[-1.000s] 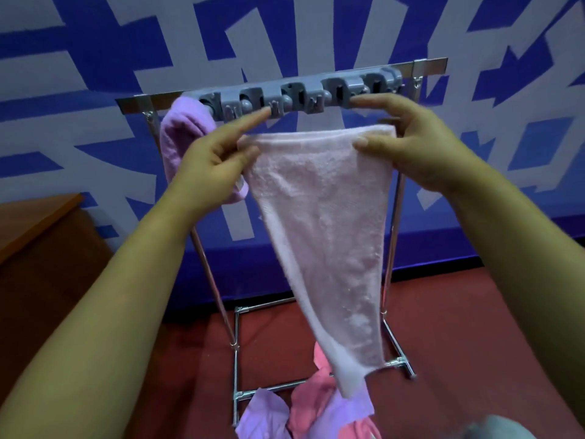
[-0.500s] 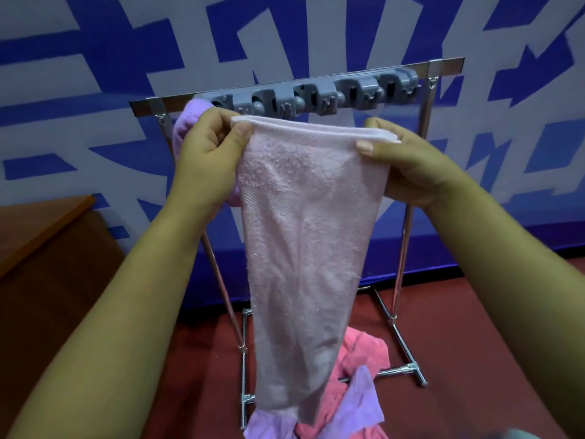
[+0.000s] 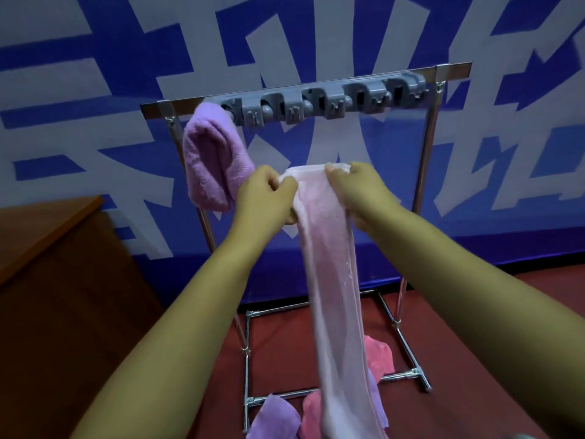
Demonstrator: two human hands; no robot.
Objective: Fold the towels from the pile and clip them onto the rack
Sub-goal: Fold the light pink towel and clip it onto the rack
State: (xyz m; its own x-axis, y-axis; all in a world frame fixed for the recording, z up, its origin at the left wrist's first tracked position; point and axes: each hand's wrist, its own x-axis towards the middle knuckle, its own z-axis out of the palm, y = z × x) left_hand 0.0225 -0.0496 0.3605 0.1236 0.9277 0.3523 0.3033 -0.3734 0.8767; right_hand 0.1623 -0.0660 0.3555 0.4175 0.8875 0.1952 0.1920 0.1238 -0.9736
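A pile of pink and lilac towels is seen nearest, on the red floor between the rack's feet. Rising from just above it, a pale pink towel hangs as a long narrow strip, gathered lengthwise. Its top edge is held in front of the rack, below the clip bar. The left hand is closed on the left end of that edge, fingers curled and pressed together around the cloth. The right hand pinches the right end between thumb and fingers. The two hands are close together, so the towel is bunched, not spread.

Beyond the hands, a folded lilac towel hangs from the leftmost clip. The grey clip bar runs along the rack's top rail, and its other clips appear empty.

The step in hand is judged to be the folding of the second towel. Next, the gathered top would need to be raised to the bar and pressed into a free clip beside the lilac towel.
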